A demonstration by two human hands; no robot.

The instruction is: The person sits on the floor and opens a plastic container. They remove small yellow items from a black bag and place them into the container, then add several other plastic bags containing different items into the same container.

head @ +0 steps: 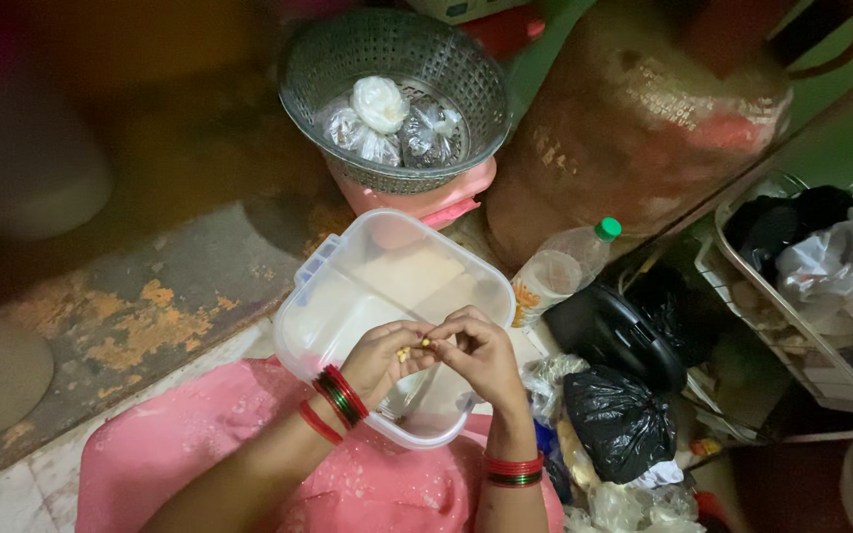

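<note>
Looking down, you've got both hands meeting right over the clear plastic container (pixel 387 286) that sits on your lap, on the pink cloth (pixel 209 444). Your left hand (pixel 382 357) and right hand (pixel 484 353) are curled in toward each other, fingertips nearly touching, and between them there are a couple of small yellowish bits (pixel 415 348), kinda like kernels or beads, too small to tell which. The left grip is pinched on one of those bits, and the right grip is pressed together on the other one just beside it. Red and green bangles (pixel 340 395) sit on your left wrist and a similar stack on the right. The container looks divided into compartments and its inside is pale and mostly bare from what I can see. Up past it there's a grey perforated colander (pixel 308 89) holding some small knotted plastic bags (pixel 387 123), resting on something pink. To the right of that stands a big rusty reddish gas cylinder (pixel 634 118), with a plastic bottle with a green cap (pixel 565 266) leaning near its base. Lower right there's a black plastic bag (pixel 619 424) and a wire basket (pixel 742 257) stuffed with dark and white stuff.
</note>
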